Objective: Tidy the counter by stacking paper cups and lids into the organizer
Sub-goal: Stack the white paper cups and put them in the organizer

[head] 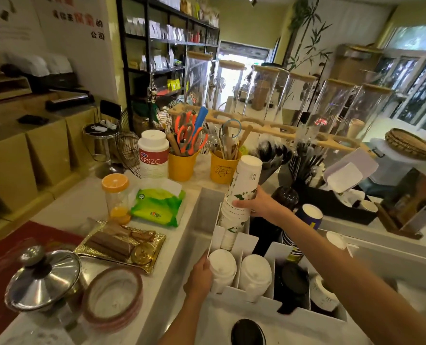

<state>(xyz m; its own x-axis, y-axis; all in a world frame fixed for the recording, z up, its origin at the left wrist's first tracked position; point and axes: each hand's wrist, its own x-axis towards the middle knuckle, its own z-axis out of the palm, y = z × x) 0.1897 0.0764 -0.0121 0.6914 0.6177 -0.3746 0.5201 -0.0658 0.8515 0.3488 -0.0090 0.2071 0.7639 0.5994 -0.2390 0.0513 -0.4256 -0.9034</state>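
Note:
A white organizer [239, 292] with several slots stands in front of me. My right hand [255, 202] grips a tall stack of white paper cups [241, 192] with a green leaf print, upside down, its lower end inside the back left slot. My left hand [200, 276] holds the organizer's left wall next to a stack of white lids [222, 266]. A second white lid stack [255, 271] fills the neighbouring slot, and black lids [295, 278] sit further right. A blue cup stack [309, 216] leans behind my right forearm.
On the counter to the left are a steel pot with lid [44, 280], stacked plates [112, 295], a gold tray [122, 245], a green packet [158, 204] and an orange-lidded jar [115, 192]. Yellow utensil pots [182, 166] and a straw holder [306, 158] stand behind.

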